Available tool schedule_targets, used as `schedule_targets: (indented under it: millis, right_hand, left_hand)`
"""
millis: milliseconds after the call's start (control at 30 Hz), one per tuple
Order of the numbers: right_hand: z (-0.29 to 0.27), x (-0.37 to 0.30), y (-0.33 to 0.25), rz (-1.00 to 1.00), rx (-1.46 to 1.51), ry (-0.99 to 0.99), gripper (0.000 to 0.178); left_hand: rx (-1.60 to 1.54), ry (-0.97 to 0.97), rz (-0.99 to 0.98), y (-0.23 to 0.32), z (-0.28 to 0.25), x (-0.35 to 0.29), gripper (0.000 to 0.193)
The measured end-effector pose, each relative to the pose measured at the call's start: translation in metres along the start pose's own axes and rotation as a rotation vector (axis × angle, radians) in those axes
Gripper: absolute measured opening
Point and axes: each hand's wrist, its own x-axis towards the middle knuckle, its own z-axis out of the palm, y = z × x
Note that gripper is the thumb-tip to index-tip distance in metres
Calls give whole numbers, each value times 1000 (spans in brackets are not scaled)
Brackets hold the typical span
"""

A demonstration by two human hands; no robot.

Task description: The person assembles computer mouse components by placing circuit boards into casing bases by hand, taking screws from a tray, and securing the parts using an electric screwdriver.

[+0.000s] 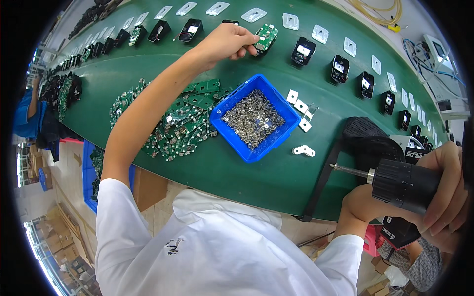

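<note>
The table [222,170] is green and takes the most place in the view. On it, a heap of boards [180,130] lies left of the middle, toward the near edge, and the left forearm [148,106] passes over it. Just beside the heap stands a blue bin [247,154], also closer to the near edge than to the far one. Toward the right end lies a black mesh item [365,129]. Near this end, the right hand [449,192] is wrapped around a black drill [405,185], whose bit [348,170] points to the left. The left hand [229,42], near the far edge, pinches a green board [266,35] by its side, in line with the black cases [302,51]. These follow the far edge, and behind them runs a row of pale lids [320,33]. A few white brackets [303,150] lie to the right of the bin. Smallest are the screws [253,118], loose inside the bin.
</note>
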Motion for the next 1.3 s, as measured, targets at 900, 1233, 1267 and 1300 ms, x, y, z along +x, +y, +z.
schedule_targets:
  millis: [900, 1233, 1267, 1300]
  right_hand:
    - [-17, -4, -13, 82, -99, -23, 26]
    - [-13, 2, 1, 90, -161, -46, 26]
    - [-12, 0, 1, 91, -169, -49, 26]
    - [-11, 0, 2, 91, -178, -51, 26]
  left_hand:
    - [811, -41, 129, -9, -45, -61, 32]
    - [843, -160, 92, -9, -49, -80, 31]
    - [833, -141, 93, -8, -47, -80, 30]
    - [823, -124, 94, -7, -45, -80, 28]
